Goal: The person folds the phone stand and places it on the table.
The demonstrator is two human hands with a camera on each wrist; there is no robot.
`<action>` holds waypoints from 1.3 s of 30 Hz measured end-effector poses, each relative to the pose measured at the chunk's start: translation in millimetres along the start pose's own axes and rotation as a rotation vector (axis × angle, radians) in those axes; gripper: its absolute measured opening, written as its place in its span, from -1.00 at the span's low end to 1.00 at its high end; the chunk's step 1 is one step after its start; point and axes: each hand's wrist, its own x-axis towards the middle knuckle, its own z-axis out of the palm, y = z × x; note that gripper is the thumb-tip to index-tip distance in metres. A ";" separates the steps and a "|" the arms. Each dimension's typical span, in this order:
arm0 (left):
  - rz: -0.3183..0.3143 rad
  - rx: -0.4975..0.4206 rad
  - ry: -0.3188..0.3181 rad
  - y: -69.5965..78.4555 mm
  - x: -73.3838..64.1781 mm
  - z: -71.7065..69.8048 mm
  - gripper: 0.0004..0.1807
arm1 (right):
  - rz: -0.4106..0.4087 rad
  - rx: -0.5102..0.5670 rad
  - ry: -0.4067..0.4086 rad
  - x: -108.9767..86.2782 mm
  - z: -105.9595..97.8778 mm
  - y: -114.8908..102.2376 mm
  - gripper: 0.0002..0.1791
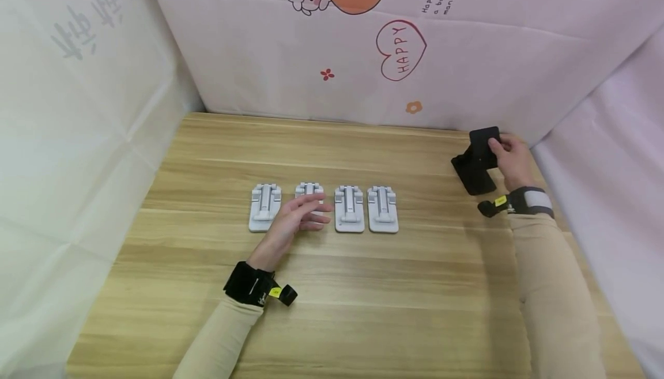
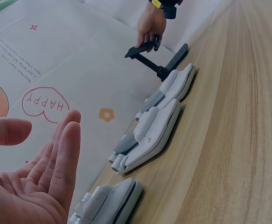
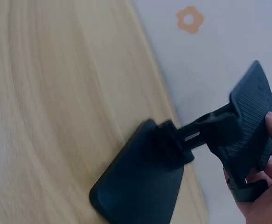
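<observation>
My right hand [image 1: 515, 160] pinches the upper plate of a black phone stand [image 3: 140, 182], thumb on the ribbed face and fingers behind. The stand is unfolded, its arm rising from a flat base at the back right of the table; whether the base touches the wood I cannot tell. Several white folded phone stands [image 1: 350, 209] lie flat in a row near the middle. Over the second of them from the left hovers my left hand [image 1: 295, 218], fingers loosely extended and holding nothing, partly hiding that stand. In the left wrist view its palm [image 2: 28, 191] shows bare.
The wooden table [image 1: 363, 298] ends at the back against a printed white cloth [image 1: 259, 50]. More cloth hangs at the left and right sides, the right one close to my right forearm. Each wrist wears a black camera strap [image 1: 249, 283].
</observation>
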 end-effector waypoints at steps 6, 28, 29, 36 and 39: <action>-0.011 0.009 -0.008 -0.6 0.9 0.0 -0.46 | -0.006 0.060 0.038 -11.3 5.8 -17.0 -0.36; 0.047 -0.068 0.002 -0.7 5.0 19.5 -0.43 | -0.181 0.816 -0.174 -102.3 46.9 -133.7 -0.81; 0.059 -0.071 -0.004 -1.1 5.6 20.5 -0.42 | -0.185 0.805 -0.191 -108.2 49.2 -138.9 -0.80; 0.119 -0.161 -0.049 -1.6 9.3 29.4 -0.41 | -0.214 0.701 -0.269 -145.6 67.9 -166.3 -0.72; 0.127 -0.177 -0.059 -1.1 10.1 32.9 -0.43 | -0.232 0.676 -0.291 -161.0 75.6 -174.1 -0.71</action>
